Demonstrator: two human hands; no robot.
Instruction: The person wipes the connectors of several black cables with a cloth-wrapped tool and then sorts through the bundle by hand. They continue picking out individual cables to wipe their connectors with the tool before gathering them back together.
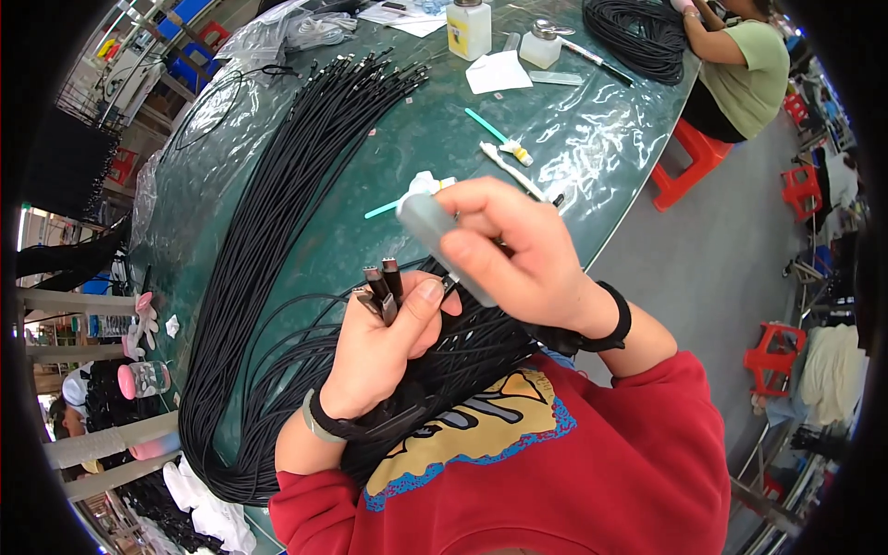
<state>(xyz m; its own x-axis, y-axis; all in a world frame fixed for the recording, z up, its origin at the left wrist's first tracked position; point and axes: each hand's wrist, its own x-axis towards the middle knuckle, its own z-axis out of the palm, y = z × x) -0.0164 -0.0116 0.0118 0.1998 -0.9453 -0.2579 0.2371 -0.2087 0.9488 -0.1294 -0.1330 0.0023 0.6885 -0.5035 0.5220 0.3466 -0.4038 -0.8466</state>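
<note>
My left hand grips a few black cables just below their metal connector ends, which point up past my thumb. Held right beside those tips by my right hand is a flat grey translucent strip. A thick bundle of long black cables runs from my lap across the green table toward its far side. A black band sits on each of my wrists.
On the table lie a teal-handled swab, a white stick tool, a white bottle, a small dispenser and white paper. Another person sits at the far right by a coil of black cable. Red stools stand on the floor.
</note>
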